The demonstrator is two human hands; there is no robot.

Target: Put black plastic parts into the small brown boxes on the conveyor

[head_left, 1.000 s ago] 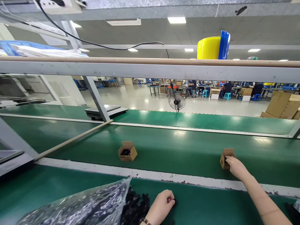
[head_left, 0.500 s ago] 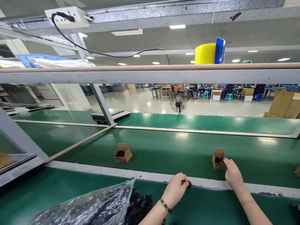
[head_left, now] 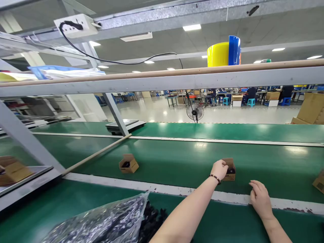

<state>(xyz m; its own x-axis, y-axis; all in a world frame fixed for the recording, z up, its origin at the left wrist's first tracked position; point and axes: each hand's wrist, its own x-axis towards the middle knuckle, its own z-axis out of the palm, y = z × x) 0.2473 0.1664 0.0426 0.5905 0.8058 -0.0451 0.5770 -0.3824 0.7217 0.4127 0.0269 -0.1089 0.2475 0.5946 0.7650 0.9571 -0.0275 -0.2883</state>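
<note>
My left hand [head_left: 219,169], with a beaded bracelet at the wrist, reaches to the left side of a small open cardboard box [head_left: 230,176] on the green belt [head_left: 174,165]. Its fingers are pinched together at the box opening; whatever is between them is hidden. Dark items show inside that box. My right hand [head_left: 260,199] hovers over the white strip to the right of the box, holding nothing, fingers loosely curved and apart. Below my left forearm lies a clear plastic bag [head_left: 101,221] with small black parts [head_left: 152,219] at its mouth.
Another open box [head_left: 129,166] with dark contents sits left on the belt; a further box [head_left: 319,181] is at the right edge. A wooden rod [head_left: 97,155] crosses the belt beside a slanted metal post [head_left: 115,113]. A shelf rail [head_left: 162,82] spans overhead.
My left hand, earlier pinching a small black round part near the strip, has moved forward and right to the box. My right hand has left the box, moving right and nearer to me.
</note>
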